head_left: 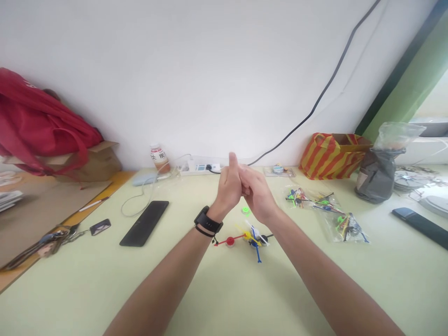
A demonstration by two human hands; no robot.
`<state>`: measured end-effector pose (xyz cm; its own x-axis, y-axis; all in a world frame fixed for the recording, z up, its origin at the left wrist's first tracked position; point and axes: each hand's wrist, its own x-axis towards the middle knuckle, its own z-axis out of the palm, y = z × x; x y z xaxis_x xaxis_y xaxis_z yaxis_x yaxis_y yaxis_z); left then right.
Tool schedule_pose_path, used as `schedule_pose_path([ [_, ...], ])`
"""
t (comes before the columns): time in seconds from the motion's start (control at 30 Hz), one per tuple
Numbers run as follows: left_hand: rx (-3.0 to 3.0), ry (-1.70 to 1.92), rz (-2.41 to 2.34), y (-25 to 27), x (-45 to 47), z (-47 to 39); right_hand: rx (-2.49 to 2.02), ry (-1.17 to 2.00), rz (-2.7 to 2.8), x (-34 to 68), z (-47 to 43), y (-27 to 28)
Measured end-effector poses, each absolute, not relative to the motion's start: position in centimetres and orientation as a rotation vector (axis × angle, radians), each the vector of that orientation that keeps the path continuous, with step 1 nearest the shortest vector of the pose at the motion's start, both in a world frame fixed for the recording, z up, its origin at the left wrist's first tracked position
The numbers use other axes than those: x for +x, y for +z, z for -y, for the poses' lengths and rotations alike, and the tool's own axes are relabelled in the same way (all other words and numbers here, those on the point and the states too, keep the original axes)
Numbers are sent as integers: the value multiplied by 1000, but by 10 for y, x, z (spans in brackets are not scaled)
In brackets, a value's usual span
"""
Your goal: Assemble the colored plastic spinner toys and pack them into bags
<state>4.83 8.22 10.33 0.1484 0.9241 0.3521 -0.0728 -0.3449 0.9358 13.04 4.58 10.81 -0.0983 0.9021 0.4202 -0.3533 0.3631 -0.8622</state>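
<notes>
My left hand [230, 186], with a black watch [208, 220] on its wrist, is raised over the table with its thumb pointing up. Pressed against it is my right hand [259, 192], its fingers curled in between the two palms. Both hands are closed; whatever they hold, if anything, is hidden. Just below them lies a bright green round piece [245, 211]. Nearer to me rest a red stick with a red disc [230, 241], a yellow piece [248, 235], a blue stick [258, 254] and a black disc [263, 240], partly overlapping, with white parts among them.
Bagged coloured pieces [350, 228] lie to the right. Behind them stand a striped bag [332, 156] and a grey bag [378, 177]. On the left are a black phone [144, 224], keys [66, 233] and a bottle [160, 158]. A power strip [199, 168] sits by the wall.
</notes>
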Motion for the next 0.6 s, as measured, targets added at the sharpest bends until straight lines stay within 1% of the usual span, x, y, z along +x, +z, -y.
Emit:
schedule_pose_path([
  [0.13,1570,1540,-941,97,43,-87,-593,1168,1235,120,-46,95],
  [0.23,1559,1574,-951,94,36,-91,-542,1243,1240,115,-48,92],
  [0.3,1539,1503,-892,93,29,-95,-514,1277,1289,118,-50,93],
  [0.4,1523,1222,-780,95,20,-99,-526,1330,1393,129,-54,97],
  [0.47,1516,1059,-717,97,18,-99,-547,1440,1424,137,-57,98],
  [0.6,1458,966,-584,100,24,-91,-586,1667,1454,146,-61,95],
])
